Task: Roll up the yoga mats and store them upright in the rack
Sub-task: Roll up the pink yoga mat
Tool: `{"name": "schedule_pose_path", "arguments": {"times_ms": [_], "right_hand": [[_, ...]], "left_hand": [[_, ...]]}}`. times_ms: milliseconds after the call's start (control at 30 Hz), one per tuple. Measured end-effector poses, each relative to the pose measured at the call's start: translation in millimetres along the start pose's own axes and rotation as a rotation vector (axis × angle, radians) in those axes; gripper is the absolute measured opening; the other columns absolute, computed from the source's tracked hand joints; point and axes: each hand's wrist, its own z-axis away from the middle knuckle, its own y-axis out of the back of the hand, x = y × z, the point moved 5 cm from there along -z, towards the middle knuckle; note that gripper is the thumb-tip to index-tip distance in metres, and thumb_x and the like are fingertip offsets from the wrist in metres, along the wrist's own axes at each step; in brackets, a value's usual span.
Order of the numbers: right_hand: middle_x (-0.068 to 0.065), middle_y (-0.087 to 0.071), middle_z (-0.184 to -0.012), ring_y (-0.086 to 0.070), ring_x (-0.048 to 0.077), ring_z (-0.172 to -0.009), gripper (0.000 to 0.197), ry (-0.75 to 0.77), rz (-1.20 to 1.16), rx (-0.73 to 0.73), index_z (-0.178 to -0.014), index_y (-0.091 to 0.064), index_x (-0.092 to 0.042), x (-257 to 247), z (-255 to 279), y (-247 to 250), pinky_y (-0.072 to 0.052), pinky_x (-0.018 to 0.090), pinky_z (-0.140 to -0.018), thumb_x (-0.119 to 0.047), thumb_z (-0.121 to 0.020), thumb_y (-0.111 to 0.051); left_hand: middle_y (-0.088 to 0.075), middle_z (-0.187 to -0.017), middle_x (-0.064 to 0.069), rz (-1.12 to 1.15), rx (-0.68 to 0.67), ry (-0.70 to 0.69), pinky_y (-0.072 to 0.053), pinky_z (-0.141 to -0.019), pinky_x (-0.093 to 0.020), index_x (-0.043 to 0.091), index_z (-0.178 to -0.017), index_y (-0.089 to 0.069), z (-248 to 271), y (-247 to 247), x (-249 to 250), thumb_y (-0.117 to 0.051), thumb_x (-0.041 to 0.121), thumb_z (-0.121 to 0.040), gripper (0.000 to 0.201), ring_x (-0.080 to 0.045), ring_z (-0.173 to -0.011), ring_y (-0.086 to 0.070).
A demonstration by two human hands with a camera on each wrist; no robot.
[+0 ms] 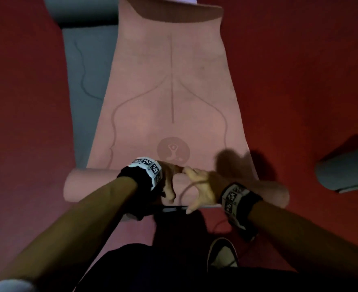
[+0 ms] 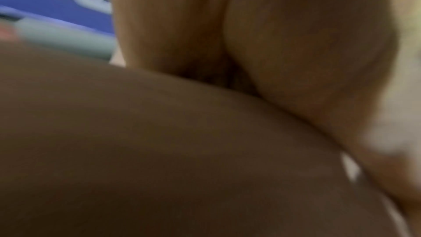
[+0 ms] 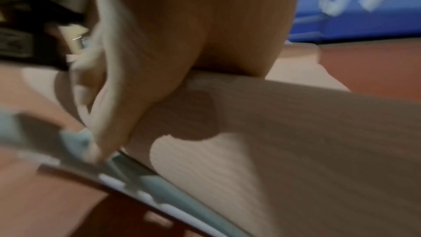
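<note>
A pink yoga mat [image 1: 169, 98] lies on the red floor [image 1: 300, 81], its near end rolled. Your left hand [image 1: 169, 182] and right hand [image 1: 199, 186] curl over that roll. A grey mat [image 1: 85, 70] lies underneath, leftward. Only the wrist views show a blue wall [image 3: 364, 6].

Pink mat [image 1: 169, 98] — matt, finely ribbed foam; red floor [image 1: 300, 81] — dull carpet.
</note>
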Motion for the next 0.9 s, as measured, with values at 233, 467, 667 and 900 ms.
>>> {"name": "schedule_pose_path", "arguments": {"times_ms": [233, 467, 667, 900], "right_hand": [[0.013, -0.049, -0.149, -0.053, 0.027, -0.129, 0.096, 0.097, -0.094, -0.154, -0.148, -0.046, -0.014, -8.0, -5.8, 14.4, -0.039, 0.032, -0.112, -0.034, -0.066, -0.092], [0.016, -0.030, -0.160, -0.038, 0.029, -0.143, 0.129, 0.105, 0.011, -0.103, -0.161, -0.003, -0.018, -10.2, 1.1, 10.4, -0.032, 0.035, -0.117, -0.057, -0.068, -0.085], [0.017, -0.053, -0.143, -0.052, 0.033, -0.130, 0.089, 0.050, 0.082, -0.087, -0.156, -0.028, -0.015, -4.0, -0.5, 11.6, -0.040, 0.036, -0.110, -0.049, -0.086, -0.072], [-0.007, -0.066, -0.121, -0.062, 0.016, -0.110, 0.081, 0.142, -0.096, -0.137, -0.120, -0.054, -0.037, -9.1, -14.9, 29.0, -0.048, 0.038, -0.103, -0.059, -0.050, -0.087]], "left_hand": [[-0.059, -0.121, -0.007, -0.161, 0.219, 0.053, -0.046, -0.083, -0.037, 0.025, -0.135, -0.032, -2.5, -24.5, 12.0, -0.088, 0.050, -0.058, 0.098, -0.032, -0.106, -0.062], [-0.063, -0.123, 0.002, 0.071, 0.088, 0.038, -0.043, -0.076, -0.026, 0.037, -0.141, -0.042, 3.8, -10.0, 2.1, -0.084, 0.030, -0.070, 0.083, -0.021, -0.106, -0.062], [-0.065, -0.110, -0.003, 0.011, 0.127, 0.040, -0.055, -0.080, -0.039, 0.032, -0.126, -0.041, 6.6, -6.1, 7.4, -0.088, 0.042, -0.060, 0.081, -0.030, -0.101, -0.066], [-0.063, -0.110, -0.004, -0.058, 0.200, 0.030, -0.051, -0.079, -0.035, 0.031, -0.133, -0.038, 5.1, -14.1, -3.8, -0.088, 0.047, -0.059, 0.091, -0.031, -0.099, -0.063]]}}
